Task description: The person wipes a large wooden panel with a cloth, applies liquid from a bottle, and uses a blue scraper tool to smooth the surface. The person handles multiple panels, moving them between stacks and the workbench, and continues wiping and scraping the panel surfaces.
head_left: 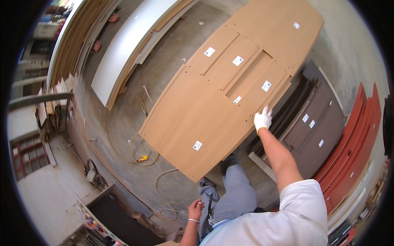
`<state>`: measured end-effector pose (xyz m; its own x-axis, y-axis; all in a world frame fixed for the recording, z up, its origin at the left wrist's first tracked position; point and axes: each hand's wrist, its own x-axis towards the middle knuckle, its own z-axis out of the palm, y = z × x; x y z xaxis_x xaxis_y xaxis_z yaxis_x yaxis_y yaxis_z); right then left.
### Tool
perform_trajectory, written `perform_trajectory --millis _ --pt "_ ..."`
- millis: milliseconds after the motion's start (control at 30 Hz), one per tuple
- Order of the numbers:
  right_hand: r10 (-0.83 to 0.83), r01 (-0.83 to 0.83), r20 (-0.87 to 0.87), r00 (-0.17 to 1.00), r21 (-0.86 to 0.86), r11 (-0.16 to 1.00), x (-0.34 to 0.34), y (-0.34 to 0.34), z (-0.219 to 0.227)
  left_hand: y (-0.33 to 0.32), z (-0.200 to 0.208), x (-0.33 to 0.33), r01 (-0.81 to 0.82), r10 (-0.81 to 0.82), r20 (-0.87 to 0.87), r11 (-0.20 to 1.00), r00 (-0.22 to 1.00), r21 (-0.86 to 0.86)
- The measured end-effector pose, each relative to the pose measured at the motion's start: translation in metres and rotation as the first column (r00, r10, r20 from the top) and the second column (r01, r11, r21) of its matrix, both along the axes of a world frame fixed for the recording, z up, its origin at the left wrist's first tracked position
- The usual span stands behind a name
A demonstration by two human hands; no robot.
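Note:
A stack of light wood-coloured panels [180,119] fills the middle of the view, its top made of several boards with drilled holes, slots and small white labels. My right hand [262,119], in a white glove with a yellow cuff edge, rests on the right edge of the stack. Its fingers are stretched out along the board. Low beside my leg hangs my left hand [196,209], bare with a white band at the wrist. The fingers there are curled together, and a small pale spot at their tips is too small to name. That hand is apart from the panels.
To the right lean dark brown panels [316,127] and red panels [357,147]. White-faced boards [127,45] lie at the upper left. A hose with a yellow air gun [143,158] coils on the floor left of the stack. A dark-topped box [123,223] stands at lower left.

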<state>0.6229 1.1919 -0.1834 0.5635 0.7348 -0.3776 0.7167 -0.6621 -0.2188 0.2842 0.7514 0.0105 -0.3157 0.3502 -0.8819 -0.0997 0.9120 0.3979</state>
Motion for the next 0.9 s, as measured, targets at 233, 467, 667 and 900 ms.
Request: perform_trajectory --millis 233,467,667,900 --pt "0.649 -0.809 -0.55 0.525 -0.088 0.581 -0.108 -0.178 0.066 -0.075 -0.006 0.012 -0.104 0.105 -0.027 0.994 0.994 0.037" --pt "0.662 -0.976 -0.732 0.162 -0.02 0.216 -0.208 -0.315 0.215 -0.188 -0.045 -0.056 -0.186 0.209 -0.117 0.966 0.971 0.178" --pt "0.816 -0.839 -0.576 0.057 0.415 0.352 -0.241 -0.33 0.243 -0.275 -0.05 -0.102 -0.463 0.496 -0.082 0.85 0.865 0.253" --pt "0.954 -0.178 -0.142 -0.263 0.979 0.097 -0.326 -0.336 0.629 -0.44 -0.045 -0.107 -0.523 0.571 -0.19 0.815 0.799 0.249"
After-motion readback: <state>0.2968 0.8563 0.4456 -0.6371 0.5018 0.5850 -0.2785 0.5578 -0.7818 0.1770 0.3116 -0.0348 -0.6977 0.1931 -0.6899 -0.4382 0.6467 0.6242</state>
